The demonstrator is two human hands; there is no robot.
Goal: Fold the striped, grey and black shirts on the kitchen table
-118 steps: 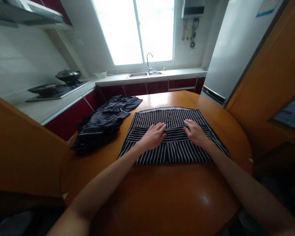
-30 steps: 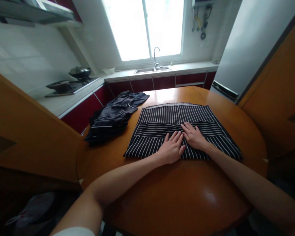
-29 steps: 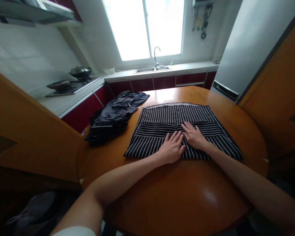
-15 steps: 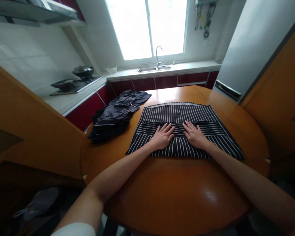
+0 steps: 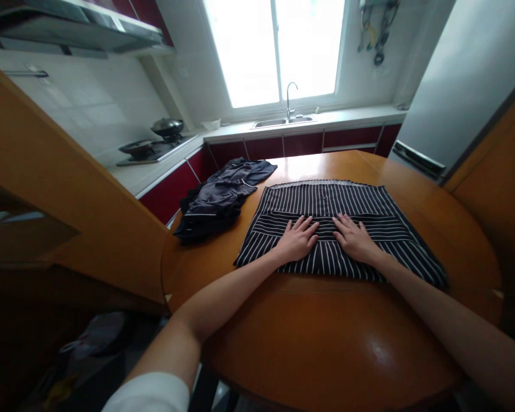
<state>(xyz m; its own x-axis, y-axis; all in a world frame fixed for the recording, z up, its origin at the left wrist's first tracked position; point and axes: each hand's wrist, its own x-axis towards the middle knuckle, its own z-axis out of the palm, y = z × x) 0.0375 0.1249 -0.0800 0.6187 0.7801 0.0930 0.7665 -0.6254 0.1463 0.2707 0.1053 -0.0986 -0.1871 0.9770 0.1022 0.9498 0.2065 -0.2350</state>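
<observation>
Two bare hands lie palm down on a striped garment [image 5: 326, 197], which is black with thin white lines. The left hand [image 5: 297, 240] is flat, its fingers a little spread and the thumb standing apart; it touches the cloth but has hold of nothing. The right hand [image 5: 355, 239] is flat and open in the same manner, also without gripping anything, and a narrow part of the cloth shows between the two.

The garment is spread on a wooden table [image 5: 326, 326] with rounded edge, near the middle of the top. Across it goes a band where the lines run sideways, and the fingers of both hands rest on this band; above and below it, the lines run away from the person. Just beside the garment, at the left, lies a heap of dark clothes [image 5: 218, 197] with thin white trim. A white sleeve [image 5: 150, 392] covers part of the left upper arm.

Behind the table there is a sink [image 5: 269, 123] with a tall tap [image 5: 288, 103], under a bright window [image 5: 251, 51].
</observation>
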